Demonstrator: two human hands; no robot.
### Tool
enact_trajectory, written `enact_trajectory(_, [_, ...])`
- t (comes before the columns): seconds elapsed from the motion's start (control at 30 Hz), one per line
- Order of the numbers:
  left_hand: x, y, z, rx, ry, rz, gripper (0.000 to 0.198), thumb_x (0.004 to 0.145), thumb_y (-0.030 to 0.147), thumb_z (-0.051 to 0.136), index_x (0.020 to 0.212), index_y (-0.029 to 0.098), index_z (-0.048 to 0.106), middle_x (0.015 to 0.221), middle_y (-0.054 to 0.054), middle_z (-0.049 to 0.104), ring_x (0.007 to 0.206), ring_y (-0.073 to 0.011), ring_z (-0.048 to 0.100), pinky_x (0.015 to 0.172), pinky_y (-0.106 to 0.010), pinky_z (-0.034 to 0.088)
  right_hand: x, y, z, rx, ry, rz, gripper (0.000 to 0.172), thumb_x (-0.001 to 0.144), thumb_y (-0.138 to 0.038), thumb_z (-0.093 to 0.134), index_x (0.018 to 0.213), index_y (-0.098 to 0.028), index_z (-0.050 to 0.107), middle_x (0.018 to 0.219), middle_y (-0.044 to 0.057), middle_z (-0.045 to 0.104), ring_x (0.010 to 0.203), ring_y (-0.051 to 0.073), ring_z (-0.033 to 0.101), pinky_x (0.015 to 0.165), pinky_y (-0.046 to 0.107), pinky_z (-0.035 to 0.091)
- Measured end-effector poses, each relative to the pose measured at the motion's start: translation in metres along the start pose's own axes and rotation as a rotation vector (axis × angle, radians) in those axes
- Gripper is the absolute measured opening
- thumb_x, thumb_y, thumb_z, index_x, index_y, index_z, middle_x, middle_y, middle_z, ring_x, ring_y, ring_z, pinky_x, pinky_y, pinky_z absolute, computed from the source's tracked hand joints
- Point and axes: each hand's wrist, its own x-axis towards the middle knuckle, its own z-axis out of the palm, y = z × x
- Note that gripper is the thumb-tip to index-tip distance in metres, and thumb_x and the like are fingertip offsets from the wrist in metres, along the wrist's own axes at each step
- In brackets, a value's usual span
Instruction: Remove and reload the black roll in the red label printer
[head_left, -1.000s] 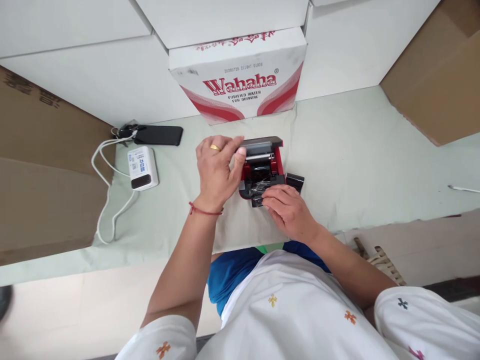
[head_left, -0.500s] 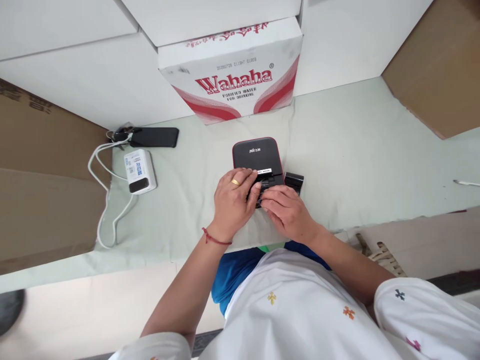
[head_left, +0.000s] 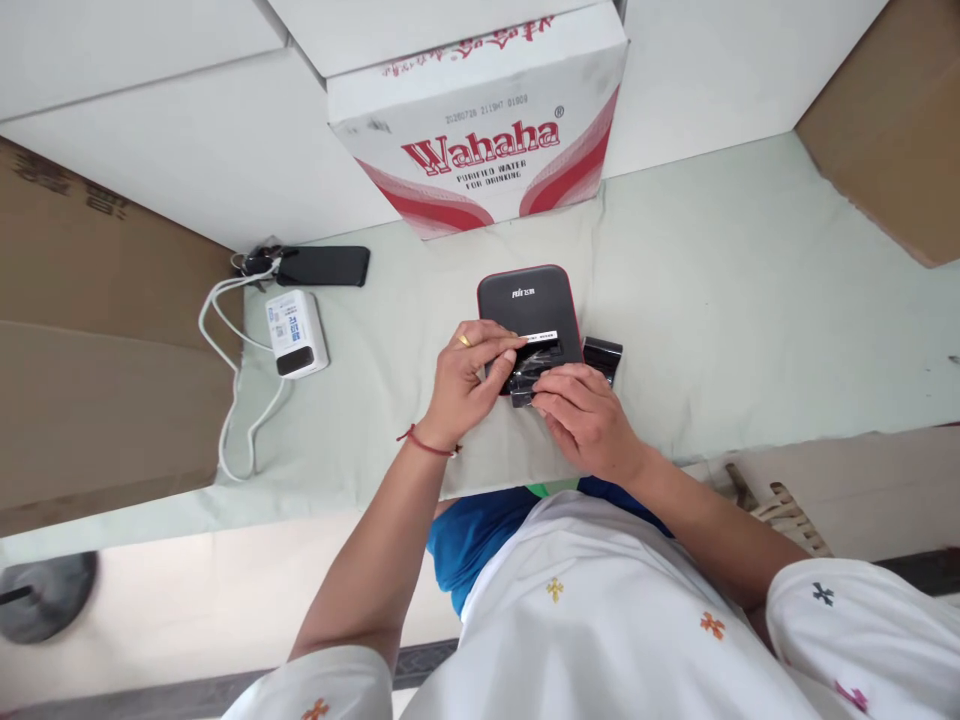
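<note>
A black, flat case with rounded corners, a red edge and a white label strip lies on the cloth-covered table. My left hand, with a gold ring, rests on its left side, fingers over the case and thumb close to the forefinger. At the near edge my right hand has its fingers closed on a small glossy black piece. Something clear and shiny like film shows between the hands. Another glossy black part lies against the case's right side, partly behind my right hand.
A white-and-red water carton stands at the back. To the left lie a black phone, a white power bank and a looped white cable. Cardboard boxes flank the table: a left box and a right box.
The view has shifted slightly. My hands have moved a little apart, so more of the glossy black piece and the shiny film show between them.
</note>
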Motion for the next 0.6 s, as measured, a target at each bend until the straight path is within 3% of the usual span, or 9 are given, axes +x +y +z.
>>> enact_trajectory(0.07, [-0.005, -0.01, -0.002, -0.135, 0.036, -0.045, 0.034, 0.098, 0.043, 0.071, 0.13, 0.033, 0.078, 0.134, -0.007, 0.073, 0.134, -0.0303, 0.061, 0.122, -0.054, 0.045, -0.002, 0.0, 0.0, 0.002, 0.015, -0.009, 0.026, 0.103, -0.011, 0.054, 0.114, -0.023, 0.074, 0.121, 0.01, 0.078, 0.122, 0.026, 0.066, 0.109, 0.048, 0.055])
enact_trajectory(0.13, [-0.012, -0.021, 0.0, -0.303, 0.125, -0.123, 0.055, 0.088, 0.049, 0.08, 0.142, 0.037, 0.069, 0.155, -0.005, 0.06, 0.154, -0.0342, 0.046, 0.131, -0.056, 0.034, -0.003, 0.0, 0.0, 0.004, 0.013, -0.007, 0.028, 0.103, -0.01, 0.053, 0.115, -0.024, 0.075, 0.122, 0.01, 0.077, 0.124, 0.026, 0.066, 0.11, 0.049, 0.055])
enact_trajectory(0.23, [-0.019, -0.039, 0.007, -0.556, 0.183, -0.254, 0.085, 0.077, 0.049, 0.089, 0.155, 0.046, 0.053, 0.171, 0.0, 0.045, 0.167, -0.0348, 0.029, 0.135, -0.055, 0.026, -0.004, 0.002, 0.001, 0.012, -0.003, -0.008, 0.03, 0.103, -0.01, 0.052, 0.117, -0.024, 0.075, 0.123, 0.01, 0.077, 0.125, 0.026, 0.065, 0.111, 0.051, 0.055])
enact_trajectory(0.37, [-0.022, -0.054, 0.019, -0.771, 0.171, -0.312, 0.097, 0.074, 0.043, 0.088, 0.16, 0.048, 0.043, 0.17, 0.0, 0.048, 0.165, -0.0287, 0.035, 0.137, -0.049, 0.028, -0.006, 0.005, 0.002, 0.024, -0.007, -0.026, 0.031, 0.103, -0.01, 0.052, 0.116, -0.024, 0.076, 0.125, 0.01, 0.076, 0.127, 0.026, 0.064, 0.112, 0.052, 0.055])
enact_trajectory(0.6, [-0.024, -0.068, 0.037, -0.924, 0.194, -0.347, 0.104, 0.074, 0.039, 0.086, 0.163, 0.052, 0.033, 0.168, 0.002, 0.048, 0.158, -0.0235, 0.046, 0.126, -0.04, 0.046, -0.007, 0.006, 0.005, 0.015, 0.016, -0.029, 0.031, 0.103, -0.01, 0.051, 0.112, -0.024, 0.076, 0.124, 0.01, 0.076, 0.125, 0.026, 0.065, 0.11, 0.051, 0.056])
